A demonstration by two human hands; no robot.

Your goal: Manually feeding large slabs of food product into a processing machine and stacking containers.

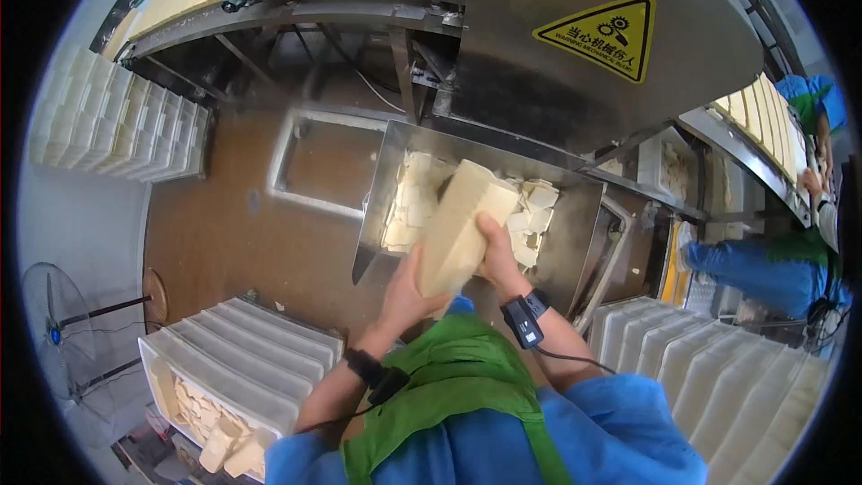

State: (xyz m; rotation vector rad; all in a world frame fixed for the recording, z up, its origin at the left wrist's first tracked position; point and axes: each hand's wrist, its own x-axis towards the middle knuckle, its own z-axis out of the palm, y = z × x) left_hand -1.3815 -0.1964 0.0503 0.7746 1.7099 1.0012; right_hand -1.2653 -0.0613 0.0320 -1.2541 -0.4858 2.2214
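Observation:
A long cream-coloured block (461, 225), which looks like a stack of thin dough sheets, is gripped between both my hands. My left hand (401, 293) holds its near end from the left and below. On the other side, my right hand (502, 252) has its thumb on the upper face, while the fingers are mostly hidden. Under the block stands an open stainless steel bin (572, 215), with loose cream pieces (407, 205) showing left and right of the block. A band with a small dark device and a cable is on each wrist.
Steel machinery bearing a warning sign (599, 37) rises ahead. Stacked plastic crates stand far left (121, 121), near left (249, 357) and near right (700, 384). A fan (57, 333) is at left. At right, a person in blue (761, 269) stands by a conveyor (754, 128).

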